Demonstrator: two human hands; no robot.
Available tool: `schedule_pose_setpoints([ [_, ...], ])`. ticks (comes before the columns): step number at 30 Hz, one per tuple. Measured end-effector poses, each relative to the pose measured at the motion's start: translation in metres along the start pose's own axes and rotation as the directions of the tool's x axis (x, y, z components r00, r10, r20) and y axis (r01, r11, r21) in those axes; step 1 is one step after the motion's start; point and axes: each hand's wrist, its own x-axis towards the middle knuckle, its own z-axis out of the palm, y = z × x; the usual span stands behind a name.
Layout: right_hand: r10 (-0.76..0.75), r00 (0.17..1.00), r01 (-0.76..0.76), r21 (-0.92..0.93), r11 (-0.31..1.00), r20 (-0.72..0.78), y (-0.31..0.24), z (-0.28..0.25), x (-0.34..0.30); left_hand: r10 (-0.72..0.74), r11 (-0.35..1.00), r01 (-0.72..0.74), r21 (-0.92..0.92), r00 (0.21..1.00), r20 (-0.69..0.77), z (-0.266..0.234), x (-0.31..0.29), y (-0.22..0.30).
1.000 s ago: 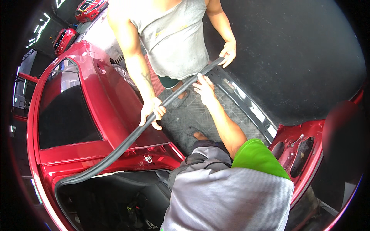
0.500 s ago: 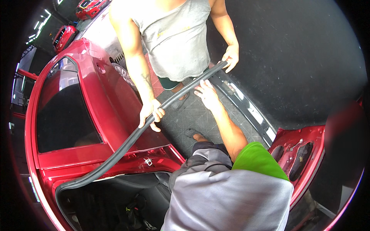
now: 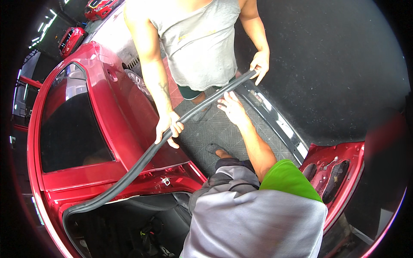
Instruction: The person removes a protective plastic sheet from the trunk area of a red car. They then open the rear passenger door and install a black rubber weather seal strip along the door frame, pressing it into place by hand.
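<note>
A long black rubber door seal (image 3: 137, 168) runs diagonally from the car's door opening at the lower left to the upper middle. A co-worker facing me grips it with one hand (image 3: 168, 129) near its middle and the other hand (image 3: 260, 64) at its far end. My right hand (image 3: 233, 109) reaches up under the seal between those two hands. Its fingers are spread, the fingertips at the seal's near edge; whether they touch it is hard to tell. My left hand is out of view.
The red car (image 3: 129, 124) stands on the left, its dark door opening (image 3: 129, 219) at the lower left. A red door panel (image 3: 331, 172) is at the right. A long black and silver strip (image 3: 275, 122) lies along the black wall (image 3: 327, 73). Grey matting (image 3: 193, 146) covers the floor.
The far end of the seal and the co-worker's hand on it have shifted slightly right and down. My right hand has barely moved.
</note>
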Motion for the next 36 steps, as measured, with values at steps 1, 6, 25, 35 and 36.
schedule_pose_setpoints([
  [1,0.004,1.0,-0.005,-0.019,1.0,-0.021,0.0,-0.002,0.001,0.004,1.0,-0.004,-0.002,1.0,0.003,0.001,0.001,0.0],
  [6,0.009,0.997,-0.014,-0.062,0.998,-0.08,-0.001,0.003,-0.001,-0.003,1.0,0.003,0.001,1.0,0.004,0.001,-0.001,-0.003],
  [25,-0.067,0.917,0.046,-0.062,0.997,-0.393,-0.006,0.003,0.02,-0.014,1.0,0.014,-0.017,1.0,-0.004,0.002,0.0,-0.009],
  [35,-0.064,0.99,0.058,-0.052,0.997,-0.126,0.006,-0.023,0.001,-0.031,0.992,0.027,-0.124,0.999,-0.036,-0.012,-0.07,-0.007],
  [36,-0.055,0.993,0.053,-0.027,0.998,-0.108,0.008,-0.024,0.0,-0.055,0.99,0.049,-0.134,0.998,-0.039,-0.017,-0.092,-0.009],
])
